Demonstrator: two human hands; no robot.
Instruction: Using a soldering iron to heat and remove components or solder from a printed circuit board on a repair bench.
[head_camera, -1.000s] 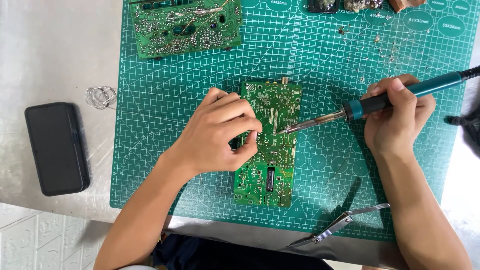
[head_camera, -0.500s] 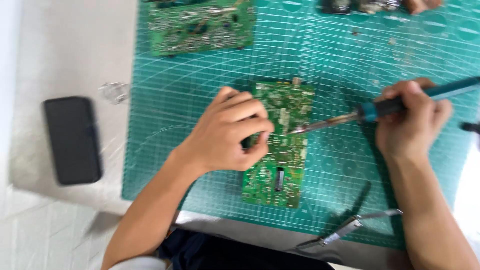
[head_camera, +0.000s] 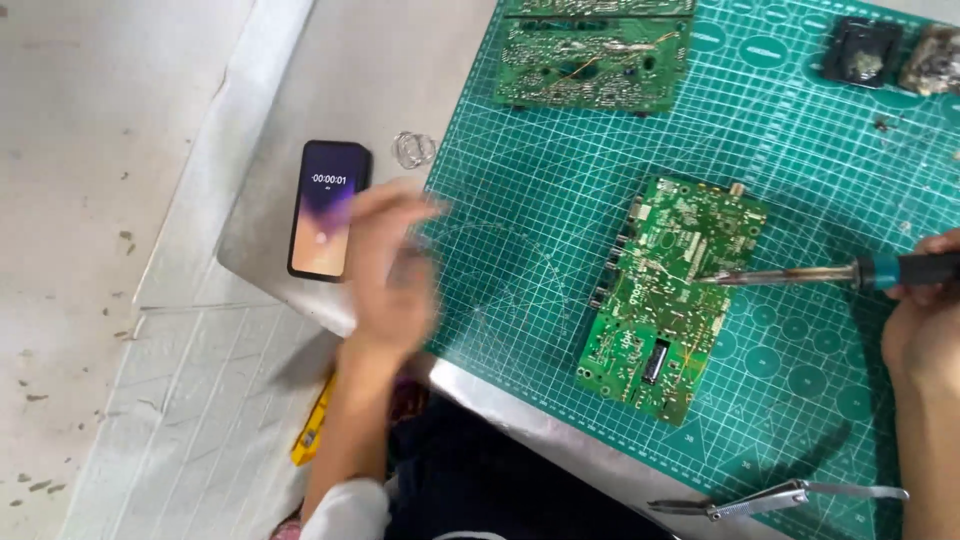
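A grey metal table (head_camera: 330, 90) carries a green cutting mat (head_camera: 800, 150). A lit phone (head_camera: 328, 208) lies left; beside it the left hand (head_camera: 385, 275) is blurred, fingers spread, nothing held. The green circuit board (head_camera: 672, 295), long axis slightly tilted, lies mid-mat. A soldering iron (head_camera: 800, 275), tip pointing left onto the board, is gripped by the right hand (head_camera: 925, 320).

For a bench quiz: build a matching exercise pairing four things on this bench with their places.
Things:
1. dark smartphone with lit screen
2. teal-handled soldering iron
3. metal tweezers
4. large green circuit board

Places:
A. top of the green cutting mat
B. bare metal table left of the mat
C. in the right hand
D. mat's near edge

Pairs: 1-B, 2-C, 3-D, 4-A
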